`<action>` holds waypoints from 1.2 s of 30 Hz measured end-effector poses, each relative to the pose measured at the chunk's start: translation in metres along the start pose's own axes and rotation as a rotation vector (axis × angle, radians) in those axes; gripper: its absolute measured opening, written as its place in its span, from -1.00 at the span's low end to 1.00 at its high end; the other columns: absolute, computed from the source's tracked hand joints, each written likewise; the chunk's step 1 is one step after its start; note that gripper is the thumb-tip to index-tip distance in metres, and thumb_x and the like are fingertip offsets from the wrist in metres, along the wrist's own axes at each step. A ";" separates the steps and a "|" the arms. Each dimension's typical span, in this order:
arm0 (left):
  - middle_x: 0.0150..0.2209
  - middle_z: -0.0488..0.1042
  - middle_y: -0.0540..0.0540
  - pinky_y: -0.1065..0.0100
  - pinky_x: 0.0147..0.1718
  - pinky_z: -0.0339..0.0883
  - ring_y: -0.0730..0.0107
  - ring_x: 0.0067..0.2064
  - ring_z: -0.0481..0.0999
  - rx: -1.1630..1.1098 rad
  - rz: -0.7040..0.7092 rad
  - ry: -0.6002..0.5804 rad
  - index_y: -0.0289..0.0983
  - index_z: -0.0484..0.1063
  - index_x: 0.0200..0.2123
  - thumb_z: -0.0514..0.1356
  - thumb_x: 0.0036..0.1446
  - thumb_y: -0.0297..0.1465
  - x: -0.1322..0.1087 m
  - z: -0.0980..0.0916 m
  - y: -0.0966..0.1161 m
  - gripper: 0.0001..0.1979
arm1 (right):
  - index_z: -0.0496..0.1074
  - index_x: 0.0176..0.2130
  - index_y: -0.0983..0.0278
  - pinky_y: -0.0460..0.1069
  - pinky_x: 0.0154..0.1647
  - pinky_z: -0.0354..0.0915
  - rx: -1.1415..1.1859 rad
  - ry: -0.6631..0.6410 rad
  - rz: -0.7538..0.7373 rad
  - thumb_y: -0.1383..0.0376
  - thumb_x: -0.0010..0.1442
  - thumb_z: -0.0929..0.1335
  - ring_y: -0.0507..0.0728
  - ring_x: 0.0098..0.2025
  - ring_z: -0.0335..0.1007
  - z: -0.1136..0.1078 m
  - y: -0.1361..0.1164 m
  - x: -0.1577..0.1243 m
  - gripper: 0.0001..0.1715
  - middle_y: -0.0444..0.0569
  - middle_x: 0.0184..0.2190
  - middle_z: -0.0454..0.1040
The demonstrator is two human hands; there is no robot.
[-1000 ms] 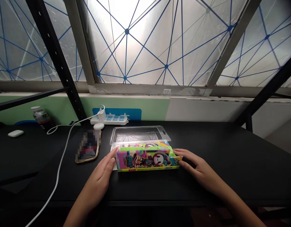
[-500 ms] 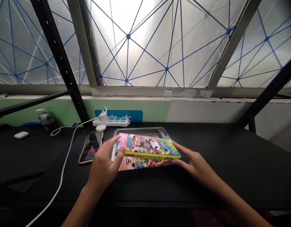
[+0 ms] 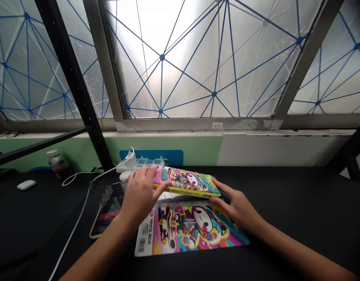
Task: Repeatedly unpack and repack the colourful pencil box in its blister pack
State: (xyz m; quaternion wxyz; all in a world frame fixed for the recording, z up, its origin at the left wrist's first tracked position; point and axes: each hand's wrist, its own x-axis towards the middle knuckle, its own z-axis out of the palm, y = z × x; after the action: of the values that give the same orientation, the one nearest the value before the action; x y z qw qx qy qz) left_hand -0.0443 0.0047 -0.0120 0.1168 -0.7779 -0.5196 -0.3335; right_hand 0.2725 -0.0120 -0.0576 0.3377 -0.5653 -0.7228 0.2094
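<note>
Between my two hands is a colourful pencil box [image 3: 185,181] with a yellow side edge and a cartoon character on its lid. My left hand [image 3: 143,189] grips its left end, thumb along the front edge and fingers over the top. At the right end, my right hand [image 3: 234,199] pinches the box with the thumb below and fingers behind. The box is raised above a matching printed card [image 3: 194,230] marked "PENCIL BOX", which lies flat on the black table. Clear packaging partly shows behind the card, mostly hidden by the box.
Left of my hand lies a phone [image 3: 108,210] with a tan case edge. A white cable [image 3: 76,224] runs from the power strip [image 3: 147,162] toward the front. Further left are a bottle [image 3: 59,164] and a white earbud case [image 3: 26,184]. A black metal post [image 3: 77,86] stands before the window.
The pencil box has come away from the printed card, which now shows nearly whole in front of it. My left hand has shifted over the box's top. The view has tilted slightly.
</note>
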 end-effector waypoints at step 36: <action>0.35 0.20 -0.33 -0.28 0.21 0.07 -0.24 0.39 0.05 0.030 0.020 -0.434 -0.27 0.33 0.23 -0.09 0.35 0.04 -0.004 0.043 0.023 -0.37 | 0.02 0.41 0.09 0.39 0.38 -0.14 -0.203 -0.671 -0.468 -0.18 0.24 0.30 0.42 0.43 -0.13 0.021 -0.071 -0.035 -0.07 0.07 0.43 -0.02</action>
State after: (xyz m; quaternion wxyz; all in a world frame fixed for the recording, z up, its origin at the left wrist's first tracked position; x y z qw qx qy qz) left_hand -0.0085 0.0142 -0.0431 0.0171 -0.8347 -0.5299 -0.1491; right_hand 0.2140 -0.0630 -0.0320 0.0647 -0.3166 -0.9186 0.2274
